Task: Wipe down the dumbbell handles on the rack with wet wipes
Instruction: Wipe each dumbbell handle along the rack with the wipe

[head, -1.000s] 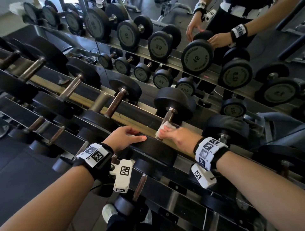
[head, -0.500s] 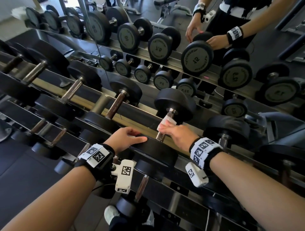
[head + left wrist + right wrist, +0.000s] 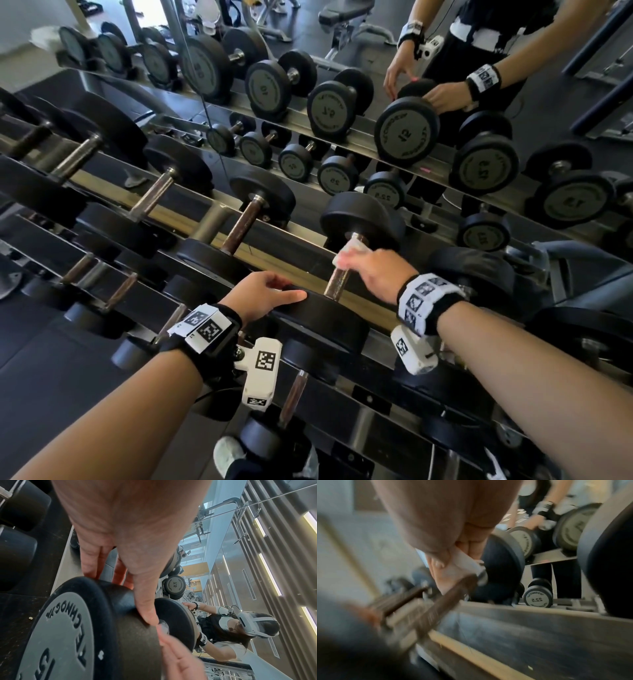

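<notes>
A black dumbbell lies on the rack's top tier, its near head (image 3: 318,320) under my left hand (image 3: 274,291). The fingers curl over the head's rim and the thumb lies along its top; the left wrist view shows the thumb (image 3: 145,608) on the black rubber beside the grey end plate (image 3: 56,635). My right hand (image 3: 373,270) grips a white wet wipe (image 3: 352,250) wrapped round the upper part of the brown handle (image 3: 335,286), close to the far head (image 3: 359,216). The right wrist view shows the wipe (image 3: 464,562) folded over the handle (image 3: 450,596), blurred.
More dumbbells line the rack to the left, the nearest with a brown handle (image 3: 239,229). Lower tiers hold smaller dumbbells (image 3: 291,394). Another dumbbell head (image 3: 472,274) sits just right of my right wrist. A mirror behind reflects the rack and a person (image 3: 445,92).
My right hand has slid the wipe up the handle toward the far head, baring the lower handle. My left hand stays on the near head.
</notes>
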